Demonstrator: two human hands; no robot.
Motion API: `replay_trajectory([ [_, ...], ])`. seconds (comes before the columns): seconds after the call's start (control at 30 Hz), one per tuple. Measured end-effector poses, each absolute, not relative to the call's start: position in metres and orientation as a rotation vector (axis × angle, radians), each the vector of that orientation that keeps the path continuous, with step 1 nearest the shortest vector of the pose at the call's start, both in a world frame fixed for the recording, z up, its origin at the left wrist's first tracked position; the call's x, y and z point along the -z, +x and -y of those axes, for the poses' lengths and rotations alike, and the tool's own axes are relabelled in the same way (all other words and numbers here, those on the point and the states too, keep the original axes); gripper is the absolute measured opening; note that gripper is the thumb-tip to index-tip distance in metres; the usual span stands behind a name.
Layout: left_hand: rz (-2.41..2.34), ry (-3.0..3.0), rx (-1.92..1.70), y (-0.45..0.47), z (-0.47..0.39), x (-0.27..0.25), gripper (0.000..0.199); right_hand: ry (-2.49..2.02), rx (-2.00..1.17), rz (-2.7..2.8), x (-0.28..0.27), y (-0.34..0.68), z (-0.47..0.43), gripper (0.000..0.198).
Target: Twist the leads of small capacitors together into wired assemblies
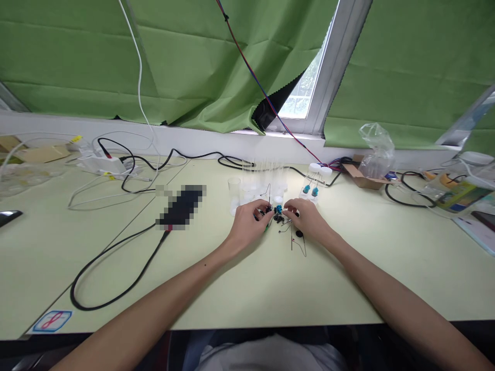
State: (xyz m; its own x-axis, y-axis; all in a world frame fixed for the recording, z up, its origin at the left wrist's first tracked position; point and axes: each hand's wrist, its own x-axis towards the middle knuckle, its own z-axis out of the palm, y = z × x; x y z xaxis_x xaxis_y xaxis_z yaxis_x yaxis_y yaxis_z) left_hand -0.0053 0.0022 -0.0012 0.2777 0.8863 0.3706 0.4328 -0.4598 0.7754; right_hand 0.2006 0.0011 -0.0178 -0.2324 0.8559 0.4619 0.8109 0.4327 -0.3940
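My left hand (249, 222) is closed in a pinch at the left side of a small pile of black parts (278, 218). Dark bits show by its fingertips, but what they grip is too small to name. My right hand (308, 216) faces it from the right, thumb and fingers closed together; what lies between them I cannot make out. A small blue part (279, 208) sits between the two hands. Bent thin wires (298, 246) and a black round piece (299, 234) lie just below my right hand.
Clear plastic tubes (234, 193) stand behind my left hand. Two white-capped containers with teal pieces (315, 191) stand behind my right. A looped black cable (73, 288) runs to a blurred dark device (181, 206). An open cardboard box (365, 179) is at back right.
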Motion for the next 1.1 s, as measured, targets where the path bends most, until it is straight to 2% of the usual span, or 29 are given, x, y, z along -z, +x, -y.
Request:
replay_trajectory([
  [0.33, -1.099, 2.272, -0.998, -0.005, 0.003, 0.003, 0.017, -1.130, -0.167, 1.789, 0.004, 0.180, 0.021, 0.027],
  [0.6, -1.043, 2.437, -0.910, -0.006, 0.004, 0.006, 0.019, -1.155, -0.204, 1.705, 0.003, 0.177, 0.024, 0.015],
  [1.1, -1.043, 2.434, -0.898, -0.006, 0.005, 0.006, 0.020, -1.175, -0.150, 1.712, -0.001, 0.174, 0.027, 0.023],
])
